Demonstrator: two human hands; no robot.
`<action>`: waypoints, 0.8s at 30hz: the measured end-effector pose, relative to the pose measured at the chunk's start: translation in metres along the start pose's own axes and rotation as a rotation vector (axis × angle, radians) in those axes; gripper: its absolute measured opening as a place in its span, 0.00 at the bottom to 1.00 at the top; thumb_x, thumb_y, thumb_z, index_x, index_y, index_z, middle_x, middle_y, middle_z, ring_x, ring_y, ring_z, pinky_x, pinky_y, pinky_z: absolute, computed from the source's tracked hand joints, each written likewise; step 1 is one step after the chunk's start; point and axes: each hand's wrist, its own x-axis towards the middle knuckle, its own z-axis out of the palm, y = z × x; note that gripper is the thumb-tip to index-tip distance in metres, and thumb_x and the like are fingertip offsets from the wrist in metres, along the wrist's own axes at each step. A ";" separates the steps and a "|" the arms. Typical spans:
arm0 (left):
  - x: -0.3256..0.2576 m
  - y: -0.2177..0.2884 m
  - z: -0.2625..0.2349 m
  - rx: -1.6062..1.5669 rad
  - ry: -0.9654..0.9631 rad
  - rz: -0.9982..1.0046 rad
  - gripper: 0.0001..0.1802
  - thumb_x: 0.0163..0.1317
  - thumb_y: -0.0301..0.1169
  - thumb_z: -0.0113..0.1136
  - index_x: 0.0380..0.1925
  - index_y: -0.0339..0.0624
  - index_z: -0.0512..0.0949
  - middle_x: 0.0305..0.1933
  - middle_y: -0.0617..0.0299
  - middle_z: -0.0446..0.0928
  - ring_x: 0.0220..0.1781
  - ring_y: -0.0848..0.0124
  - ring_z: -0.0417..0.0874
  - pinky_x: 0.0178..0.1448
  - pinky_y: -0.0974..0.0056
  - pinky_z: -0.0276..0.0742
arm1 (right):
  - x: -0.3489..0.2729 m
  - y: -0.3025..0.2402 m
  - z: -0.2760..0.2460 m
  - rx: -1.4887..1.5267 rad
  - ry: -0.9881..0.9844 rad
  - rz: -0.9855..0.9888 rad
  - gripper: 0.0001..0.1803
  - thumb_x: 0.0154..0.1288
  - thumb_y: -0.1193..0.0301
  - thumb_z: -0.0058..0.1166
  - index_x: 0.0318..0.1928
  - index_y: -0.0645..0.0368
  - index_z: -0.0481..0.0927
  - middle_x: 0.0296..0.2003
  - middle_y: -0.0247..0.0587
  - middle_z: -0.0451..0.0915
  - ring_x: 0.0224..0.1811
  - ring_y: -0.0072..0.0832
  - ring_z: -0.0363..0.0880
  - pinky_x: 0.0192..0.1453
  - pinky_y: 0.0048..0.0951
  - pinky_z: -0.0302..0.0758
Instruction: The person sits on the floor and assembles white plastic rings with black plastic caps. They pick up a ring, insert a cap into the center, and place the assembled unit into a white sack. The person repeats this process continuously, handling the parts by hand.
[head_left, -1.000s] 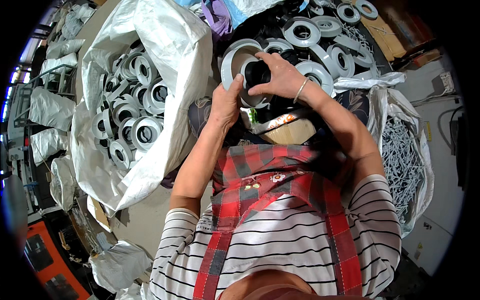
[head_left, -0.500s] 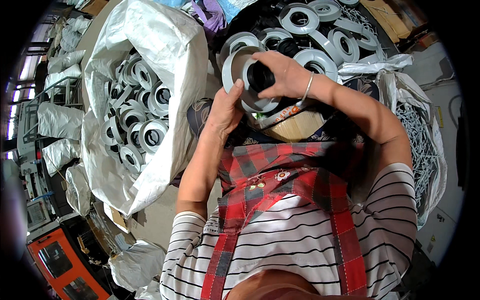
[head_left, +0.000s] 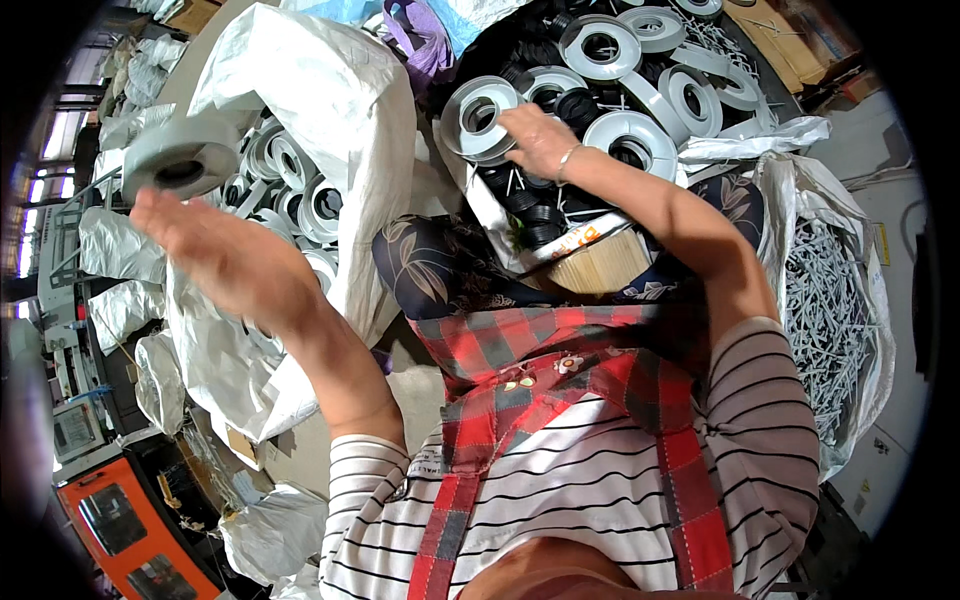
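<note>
Just the head view is being worked from here. The left hand (head_left: 225,255) is being held out over the side of the white sack (head_left: 350,75), and a grey ring (head_left: 185,145) is being caught as a blur right by its fingertips. The fingers are being smeared too, so whether they're being clamped on the ring or opened off it, no way to tell. That ring is being shown up near the sack's left lip, and its height above the other grey rings (head_left: 308,215) inside can't be judged.

Over on the other side, the right hand (head_left: 545,145) is being rested at the right edge of a second grey ring (head_left: 460,125), just beside a pile of black coiled parts (head_left: 540,215). Thumb and fingertips are being set a little apart at that rim; a proper clamp can't be made out.

Doing it well, imo: the left ring should be getting guided over the sack's opening, not being let go out by the lip, where it could easily be lost over the side. A short drop is probably being called for, so nothing's being knocked about. On the right, a solid pinch across the rim is likely being needed, without black coils being dragged along.
</note>
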 end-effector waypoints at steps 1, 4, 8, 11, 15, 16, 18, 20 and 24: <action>-0.008 0.019 0.003 -0.264 -0.219 0.022 0.42 0.68 0.58 0.21 0.68 0.33 0.38 0.74 0.48 0.38 0.75 0.60 0.41 0.76 0.59 0.30 | 0.006 0.003 0.016 -0.097 0.120 -0.118 0.32 0.46 0.69 0.65 0.54 0.59 0.68 0.58 0.42 0.67 0.64 0.41 0.59 0.64 0.40 0.63; -0.079 0.065 0.029 -0.677 -0.490 -0.348 0.51 0.58 0.68 0.31 0.68 0.35 0.46 0.72 0.45 0.47 0.73 0.58 0.49 0.74 0.52 0.34 | 0.021 0.009 0.043 -0.369 0.100 -0.147 0.23 0.52 0.72 0.55 0.51 0.58 0.70 0.59 0.38 0.65 0.69 0.37 0.51 0.69 0.56 0.46; -0.114 0.088 0.036 -0.808 -0.801 -0.387 0.44 0.61 0.57 0.35 0.67 0.36 0.47 0.71 0.47 0.49 0.72 0.60 0.51 0.73 0.54 0.39 | 0.032 0.009 0.038 -0.446 -0.055 -0.144 0.09 0.52 0.72 0.52 0.35 0.58 0.79 0.38 0.41 0.73 0.53 0.37 0.67 0.69 0.55 0.44; -0.123 0.073 0.028 -0.786 -0.761 -0.341 0.38 0.63 0.49 0.39 0.67 0.36 0.49 0.70 0.48 0.51 0.72 0.61 0.53 0.73 0.55 0.42 | 0.013 0.003 0.026 -0.197 0.074 -0.026 0.26 0.44 0.66 0.67 0.42 0.64 0.70 0.41 0.49 0.68 0.53 0.45 0.64 0.68 0.50 0.47; -0.118 0.031 0.034 -0.376 -0.345 -0.351 0.33 0.65 0.38 0.43 0.67 0.36 0.50 0.69 0.50 0.53 0.71 0.63 0.55 0.72 0.57 0.47 | -0.023 -0.014 -0.015 0.139 0.345 -0.114 0.28 0.43 0.68 0.68 0.43 0.62 0.69 0.43 0.47 0.67 0.54 0.46 0.65 0.67 0.51 0.54; -0.118 0.009 0.043 -0.253 -0.250 -0.434 0.31 0.66 0.35 0.44 0.67 0.36 0.51 0.69 0.51 0.54 0.71 0.64 0.55 0.72 0.58 0.48 | -0.032 -0.015 -0.025 0.176 0.391 -0.170 0.29 0.43 0.68 0.69 0.44 0.62 0.69 0.44 0.46 0.68 0.54 0.46 0.66 0.68 0.51 0.55; -0.116 -0.027 0.055 -0.319 -0.251 -0.787 0.30 0.67 0.29 0.46 0.66 0.37 0.51 0.69 0.52 0.55 0.70 0.65 0.56 0.72 0.58 0.50 | -0.044 -0.030 -0.053 0.193 0.374 -0.345 0.31 0.41 0.69 0.70 0.45 0.62 0.69 0.46 0.47 0.69 0.57 0.44 0.66 0.70 0.48 0.53; -0.110 -0.059 0.060 -0.817 -0.305 -1.252 0.23 0.67 0.38 0.50 0.56 0.35 0.65 0.53 0.56 0.73 0.54 0.67 0.74 0.62 0.59 0.67 | -0.048 -0.041 -0.062 0.196 0.302 -0.541 0.32 0.38 0.68 0.71 0.46 0.62 0.70 0.47 0.47 0.69 0.57 0.43 0.66 0.71 0.48 0.52; -0.121 -0.110 0.064 -0.760 -0.184 -1.228 0.17 0.63 0.34 0.52 0.47 0.33 0.71 0.41 0.53 0.78 0.44 0.64 0.79 0.54 0.58 0.73 | -0.022 -0.023 -0.056 0.352 0.290 -0.292 0.36 0.48 0.55 0.66 0.52 0.66 0.70 0.52 0.51 0.70 0.59 0.46 0.66 0.65 0.45 0.62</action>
